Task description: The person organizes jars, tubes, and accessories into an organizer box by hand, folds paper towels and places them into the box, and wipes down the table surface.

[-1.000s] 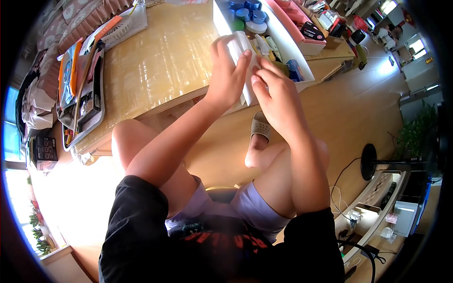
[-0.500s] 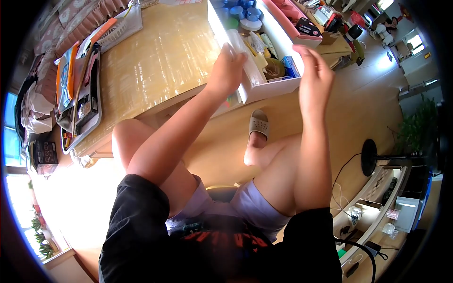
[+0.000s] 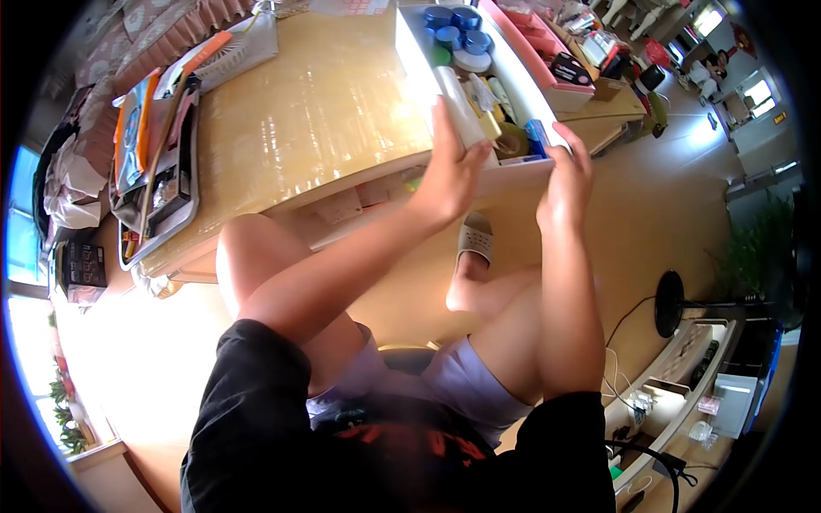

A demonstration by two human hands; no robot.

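A white open-topped box (image 3: 528, 96) lies at the table's near right edge, with my hands on its two near corners. My left hand (image 3: 451, 171) has its fingers along the left wall and its thumb over the near corner. At the right near corner, my right hand (image 3: 564, 184) bends its fingers over the rim. Inside are several blue-lidded jars (image 3: 466, 17), a white round lid (image 3: 472, 60), a pale translucent roll (image 3: 460, 104), a brown tape roll (image 3: 513, 141) and a small blue box (image 3: 536, 135). My left hand hides part of the near wall.
A pink box (image 3: 534, 43) stands right of the white one. On the table's left sit a dark tray (image 3: 190, 184) of flat packs and a white basket (image 3: 256, 53). A black stand (image 3: 669, 303) and a shelf unit (image 3: 637, 419) with cables are on my right.
Both hands have come nearer to me along the box. My right hand has closed onto the near right corner. The whole view has shifted slightly; the jars stay in the box.
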